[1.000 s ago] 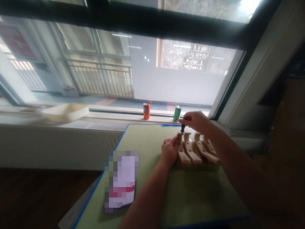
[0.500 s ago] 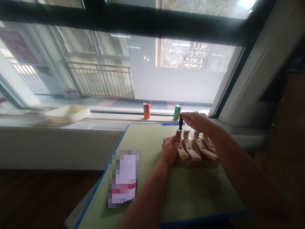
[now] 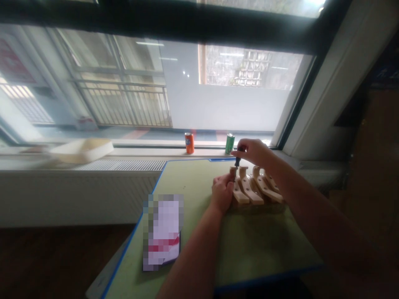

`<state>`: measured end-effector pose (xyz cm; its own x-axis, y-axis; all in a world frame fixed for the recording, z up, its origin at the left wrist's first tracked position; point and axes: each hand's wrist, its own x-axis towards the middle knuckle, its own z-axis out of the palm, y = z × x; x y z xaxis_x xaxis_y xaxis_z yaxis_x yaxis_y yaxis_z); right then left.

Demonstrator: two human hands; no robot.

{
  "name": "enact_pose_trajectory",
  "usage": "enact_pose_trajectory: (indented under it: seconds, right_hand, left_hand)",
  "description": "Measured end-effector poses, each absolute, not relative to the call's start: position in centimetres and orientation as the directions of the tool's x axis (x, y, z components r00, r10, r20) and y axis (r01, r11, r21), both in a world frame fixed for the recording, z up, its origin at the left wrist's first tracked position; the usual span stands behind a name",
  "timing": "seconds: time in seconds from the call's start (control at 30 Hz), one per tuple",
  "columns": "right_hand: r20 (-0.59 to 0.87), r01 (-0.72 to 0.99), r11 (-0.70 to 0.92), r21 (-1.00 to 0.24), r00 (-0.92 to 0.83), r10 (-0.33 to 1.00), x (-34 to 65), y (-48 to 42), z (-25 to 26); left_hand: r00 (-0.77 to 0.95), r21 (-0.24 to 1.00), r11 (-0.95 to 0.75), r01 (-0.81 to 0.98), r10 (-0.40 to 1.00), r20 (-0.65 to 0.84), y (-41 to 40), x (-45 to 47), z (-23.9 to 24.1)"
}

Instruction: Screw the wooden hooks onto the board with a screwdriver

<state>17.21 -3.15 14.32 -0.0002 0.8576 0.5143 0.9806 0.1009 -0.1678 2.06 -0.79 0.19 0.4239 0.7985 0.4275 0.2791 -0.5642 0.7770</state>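
My right hand point(image 3: 253, 149) is closed round the handle of a black screwdriver point(image 3: 237, 161), which stands nearly upright with its tip down at the leftmost wooden hook. Several pale curved wooden hooks point(image 3: 252, 193) with dark holes sit in a row on a brown base point(image 3: 249, 207). My left hand point(image 3: 222, 190) grips the left end of this row, fingers bent against the leftmost hook near the screwdriver's tip. The tip itself and any screw under it are too small to make out. My right forearm covers the right end of the row.
The green table point(image 3: 193, 182) has a blue edge. A blurred-out flat item point(image 3: 165, 224) lies on its left side. Behind, on the windowsill, stand an orange can point(image 3: 189, 143), a green can point(image 3: 230, 143) close to my right hand, and a cream tray point(image 3: 85, 151).
My right hand has gone from resting flat-palmed on top of the screwdriver to wrapping its fingers round the handle. My left hand stays at the same hook. The view has shifted slightly.
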Motion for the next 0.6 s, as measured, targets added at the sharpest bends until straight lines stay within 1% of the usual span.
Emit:
enact_pose_trajectory:
  seconds: [0.1, 0.2, 0.27, 0.37, 0.47, 0.6]
  right_hand:
    - [0.523, 0.984, 0.105, -0.146, -0.014, 0.852, 16.9, -3.1, 14.0]
    - [0.522, 0.977, 0.171, -0.129, -0.080, 0.849, 16.9, -3.0, 13.9]
    - [0.510, 0.964, 0.215, -0.154, -0.108, 0.853, 17.1, -3.1, 14.1]
    - [0.466, 0.953, 0.235, -0.191, -0.123, 0.876, 17.6, -3.3, 14.5]
    - [0.465, 0.967, 0.191, -0.169, -0.093, 0.881, 17.9, -3.5, 14.8]
    - [0.526, 0.989, 0.109, -0.096, -0.042, 0.849, 17.8, -3.3, 14.6]
  left_hand:
    - [0.419, 0.773, -0.576, 0.264, 0.791, 0.446, -0.7, 2.1, 0.1]
    - [0.415, 0.773, -0.574, 0.270, 0.794, 0.444, -0.7, 2.1, 0.0]
    - [0.417, 0.773, -0.570, 0.278, 0.797, 0.437, -0.7, 2.1, 0.1]
    - [0.418, 0.775, -0.567, 0.279, 0.798, 0.433, -0.8, 2.1, 0.2]
    - [0.420, 0.780, -0.571, 0.256, 0.793, 0.442, -0.9, 2.0, 0.3]
    - [0.426, 0.787, -0.567, 0.242, 0.791, 0.439, -0.8, 2.0, 0.3]
